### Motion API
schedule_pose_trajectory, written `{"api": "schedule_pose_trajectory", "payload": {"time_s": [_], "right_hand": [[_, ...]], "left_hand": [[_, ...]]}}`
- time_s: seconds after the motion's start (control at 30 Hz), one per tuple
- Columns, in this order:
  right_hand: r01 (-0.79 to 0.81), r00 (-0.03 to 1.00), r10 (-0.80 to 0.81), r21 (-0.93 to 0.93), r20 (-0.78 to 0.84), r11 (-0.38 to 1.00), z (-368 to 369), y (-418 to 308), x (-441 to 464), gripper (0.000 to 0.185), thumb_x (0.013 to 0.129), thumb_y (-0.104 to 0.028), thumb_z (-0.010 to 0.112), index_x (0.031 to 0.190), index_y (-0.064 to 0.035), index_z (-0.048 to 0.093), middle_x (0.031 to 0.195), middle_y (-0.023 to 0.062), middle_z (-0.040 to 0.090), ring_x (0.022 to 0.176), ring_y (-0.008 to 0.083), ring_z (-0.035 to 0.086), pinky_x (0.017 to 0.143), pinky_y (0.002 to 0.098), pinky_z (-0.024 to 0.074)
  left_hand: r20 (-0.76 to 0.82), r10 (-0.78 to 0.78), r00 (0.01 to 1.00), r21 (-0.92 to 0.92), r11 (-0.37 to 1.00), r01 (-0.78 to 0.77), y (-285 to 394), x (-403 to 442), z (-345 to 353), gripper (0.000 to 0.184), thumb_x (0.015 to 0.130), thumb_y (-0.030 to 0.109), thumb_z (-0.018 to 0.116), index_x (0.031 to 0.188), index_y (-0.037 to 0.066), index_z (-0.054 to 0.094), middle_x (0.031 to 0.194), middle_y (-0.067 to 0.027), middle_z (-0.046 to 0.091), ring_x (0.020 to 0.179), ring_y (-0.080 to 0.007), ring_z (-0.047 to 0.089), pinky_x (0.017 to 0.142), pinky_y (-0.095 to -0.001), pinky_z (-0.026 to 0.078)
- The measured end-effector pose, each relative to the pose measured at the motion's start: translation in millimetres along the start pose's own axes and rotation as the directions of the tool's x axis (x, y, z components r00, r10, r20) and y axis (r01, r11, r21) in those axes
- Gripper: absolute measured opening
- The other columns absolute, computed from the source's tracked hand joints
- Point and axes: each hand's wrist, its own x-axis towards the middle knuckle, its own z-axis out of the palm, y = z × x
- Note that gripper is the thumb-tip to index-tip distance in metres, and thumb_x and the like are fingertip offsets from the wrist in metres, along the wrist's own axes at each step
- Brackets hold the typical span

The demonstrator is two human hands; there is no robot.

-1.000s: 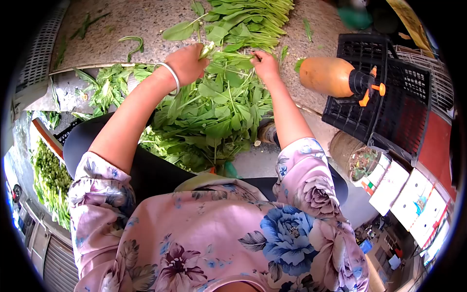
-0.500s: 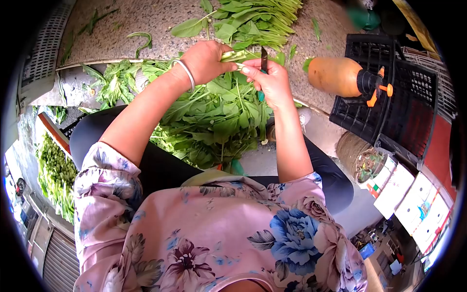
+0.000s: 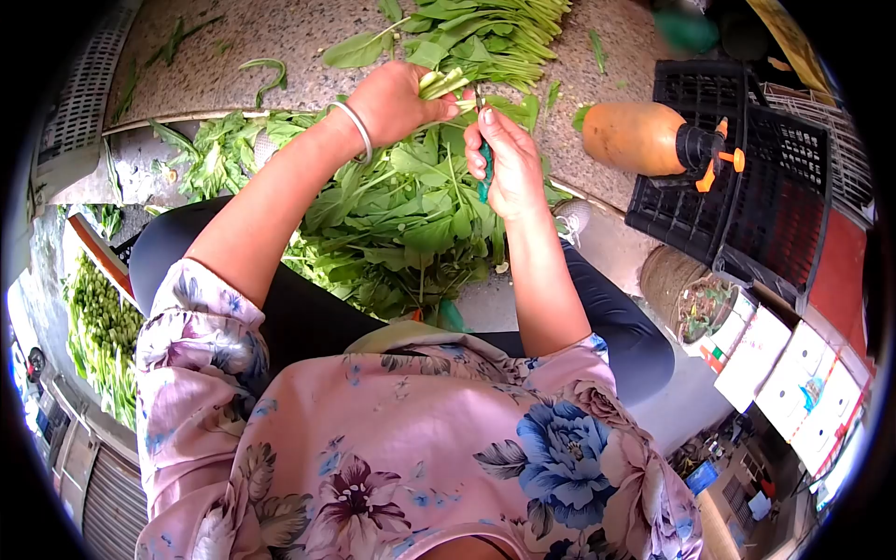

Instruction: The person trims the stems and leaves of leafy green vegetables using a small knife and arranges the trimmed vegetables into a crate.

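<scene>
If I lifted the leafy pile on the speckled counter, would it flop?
Its leaves would probably flop, as they look broad and thin. The stems may bend less, since they lie fairly straight. They don't look tied, so some might slide loose.

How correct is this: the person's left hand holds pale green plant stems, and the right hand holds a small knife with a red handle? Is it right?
Not quite: the small knife has a green handle, not a red one, as the head view shows. The rest is right: the left hand holds the pale green plant stems, and the right hand holds the knife.
</scene>
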Motion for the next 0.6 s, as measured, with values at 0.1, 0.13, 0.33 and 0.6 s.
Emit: {"api": "schedule_pose_trajectory", "payload": {"time_s": [0.1,0.13,0.33,0.6], "right_hand": [[-0.005,1.0,0.005,0.024,0.007,1.0,-4,0,3,0.032,0.088,-0.026,0.054,0.11,-0.004,0.056,0.064,-0.0021,0.045,0.049,0.0047,0.038,0.042,0.0168,0.0282],[-0.025,1.0,0.025,0.013,0.012,1.0,-5,-1,3,0.031,0.087,-0.025,0.054,0.109,-0.0042,0.056,0.062,-0.0031,0.044,0.049,0.0043,0.037,0.041,0.0166,0.0276],[-0.027,0.999,0.024,-0.075,-0.042,0.997,1,4,5,0.029,0.087,-0.023,0.054,0.109,-0.0038,0.058,0.06,-0.0054,0.041,0.048,0.0026,0.035,0.04,0.0156,0.0257],[0.007,0.963,-0.054,-0.176,-0.263,0.984,7,5,11,0.03,0.086,-0.024,0.057,0.109,-0.0048,0.058,0.059,-0.0061,0.041,0.047,0.003,0.034,0.039,0.0162,0.0252]], "left_hand": [[0.012,0.016,1.0,-0.128,0.992,-0.015,-9,4,3,0.022,0.073,0.019,0.07,0.087,0.003,0.065,0.073,-0.0086,0.065,0.063,-0.0148,0.057,0.066,-0.0285,0.046],[0.011,0.015,1.0,-0.129,0.992,-0.013,-9,3,2,0.022,0.073,0.019,0.07,0.087,0.003,0.065,0.073,-0.0086,0.065,0.063,-0.0148,0.057,0.066,-0.0285,0.046],[0.06,-0.068,0.996,-0.129,0.989,0.075,-9,2,0,0.02,0.073,0.018,0.07,0.087,0.004,0.065,0.074,-0.0057,0.065,0.066,-0.013,0.056,0.069,-0.0279,0.045],[-0.035,-0.095,0.995,-0.128,0.988,0.089,-17,6,5,0.022,0.071,0.021,0.072,0.08,0.002,0.065,0.067,-0.0078,0.063,0.06,-0.0135,0.055,0.063,-0.0291,0.045]]}}
